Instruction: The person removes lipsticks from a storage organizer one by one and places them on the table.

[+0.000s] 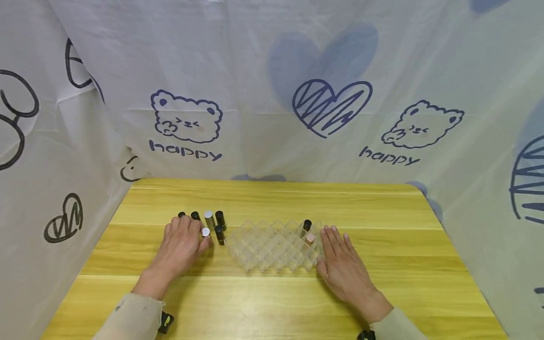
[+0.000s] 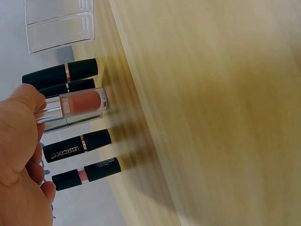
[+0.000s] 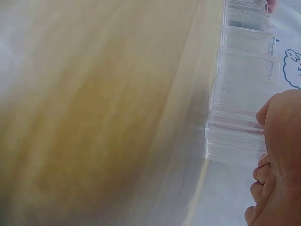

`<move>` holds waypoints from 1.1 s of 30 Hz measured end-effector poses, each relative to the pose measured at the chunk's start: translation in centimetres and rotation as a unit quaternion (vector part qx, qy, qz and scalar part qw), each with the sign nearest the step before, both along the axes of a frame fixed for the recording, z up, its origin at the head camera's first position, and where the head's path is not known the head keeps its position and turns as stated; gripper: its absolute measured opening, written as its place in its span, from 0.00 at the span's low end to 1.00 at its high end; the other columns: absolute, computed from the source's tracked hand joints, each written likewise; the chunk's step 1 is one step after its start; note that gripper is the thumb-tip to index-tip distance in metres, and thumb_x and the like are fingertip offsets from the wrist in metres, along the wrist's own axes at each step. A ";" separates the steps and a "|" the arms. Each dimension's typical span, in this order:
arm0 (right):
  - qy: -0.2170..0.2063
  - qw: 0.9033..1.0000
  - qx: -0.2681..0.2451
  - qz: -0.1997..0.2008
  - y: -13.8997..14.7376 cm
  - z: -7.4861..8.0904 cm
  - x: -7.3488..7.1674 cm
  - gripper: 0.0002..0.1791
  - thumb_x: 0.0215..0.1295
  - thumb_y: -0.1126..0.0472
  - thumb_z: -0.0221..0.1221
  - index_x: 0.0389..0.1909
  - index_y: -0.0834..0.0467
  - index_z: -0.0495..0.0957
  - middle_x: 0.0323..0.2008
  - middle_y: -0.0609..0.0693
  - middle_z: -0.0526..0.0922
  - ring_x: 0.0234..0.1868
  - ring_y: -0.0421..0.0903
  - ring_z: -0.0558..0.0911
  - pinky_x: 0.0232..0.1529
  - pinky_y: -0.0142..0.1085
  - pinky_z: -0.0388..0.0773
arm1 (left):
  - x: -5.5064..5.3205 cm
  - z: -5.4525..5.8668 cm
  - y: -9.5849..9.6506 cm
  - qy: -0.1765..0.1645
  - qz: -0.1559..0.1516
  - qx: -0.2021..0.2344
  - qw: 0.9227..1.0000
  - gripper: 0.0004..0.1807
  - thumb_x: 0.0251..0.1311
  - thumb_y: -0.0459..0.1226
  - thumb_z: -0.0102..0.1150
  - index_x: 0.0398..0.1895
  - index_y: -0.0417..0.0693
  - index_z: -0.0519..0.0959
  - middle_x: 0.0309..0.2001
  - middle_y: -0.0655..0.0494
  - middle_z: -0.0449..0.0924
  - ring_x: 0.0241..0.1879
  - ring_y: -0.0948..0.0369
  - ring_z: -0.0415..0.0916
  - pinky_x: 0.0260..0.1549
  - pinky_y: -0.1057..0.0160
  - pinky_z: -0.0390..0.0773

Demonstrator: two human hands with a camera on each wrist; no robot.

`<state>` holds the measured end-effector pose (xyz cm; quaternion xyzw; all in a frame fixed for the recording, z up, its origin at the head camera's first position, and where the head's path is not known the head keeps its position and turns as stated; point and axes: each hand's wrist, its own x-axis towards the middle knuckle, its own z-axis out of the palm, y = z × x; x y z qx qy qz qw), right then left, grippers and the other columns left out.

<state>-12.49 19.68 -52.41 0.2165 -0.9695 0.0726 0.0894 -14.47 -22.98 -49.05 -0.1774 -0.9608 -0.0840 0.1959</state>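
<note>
My left hand [image 1: 180, 243] pinches the silver cap of a lip gloss tube [image 2: 84, 102] with a clear, pinkish body, which stands upright at the table's left. Around it stand black lipsticks [image 1: 219, 234] and a silver-capped tube [image 1: 209, 219]; my fingers partly cover some in the head view. To the right is a clear lipstick organizer [image 1: 272, 248] with diamond-shaped compartments. At its right end it holds a black-capped lipstick [image 1: 306, 226] and a pinkish-capped one [image 1: 310, 239]. My right hand [image 1: 343, 269] rests against that end, fingers straight, thumb at the near side.
A wood-grain table [image 1: 272, 302] lies under everything. Behind and beside it hangs a white cloth [image 1: 255, 56] printed with hearts and bears. The organizer's left end stands close to the nearest black lipstick.
</note>
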 end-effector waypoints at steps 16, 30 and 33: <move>-0.004 1.000 0.001 0.000 -0.1 0.1 -0.1 0.37 0.80 0.50 0.47 0.80 0.69 0.56 0.80 0.65 0.58 0.83 0.61 0.56 0.81 0.56 0.52 | -0.6 -0.2 -0.1 -0.008 0.005 -0.003 1.000 0.18 0.63 0.42 0.73 0.36 0.41 0.73 0.36 0.47 0.70 0.37 0.48 0.61 0.37 0.55 0.61; -0.004 1.000 -0.002 -0.002 0.0 0.1 0.0 0.37 0.80 0.50 0.47 0.80 0.70 0.57 0.80 0.65 0.59 0.83 0.61 0.57 0.81 0.56 0.52 | -0.5 0.1 0.1 -0.030 0.014 0.000 0.999 0.18 0.66 0.43 0.71 0.37 0.42 0.73 0.37 0.46 0.70 0.37 0.48 0.61 0.37 0.55 0.62; -0.005 1.000 -0.003 -0.002 0.0 0.2 0.0 0.37 0.80 0.50 0.47 0.80 0.69 0.57 0.80 0.65 0.59 0.83 0.61 0.57 0.81 0.56 0.52 | -0.4 0.1 0.1 -0.034 0.017 0.000 0.999 0.18 0.66 0.43 0.71 0.37 0.42 0.73 0.37 0.47 0.69 0.37 0.48 0.61 0.37 0.54 0.62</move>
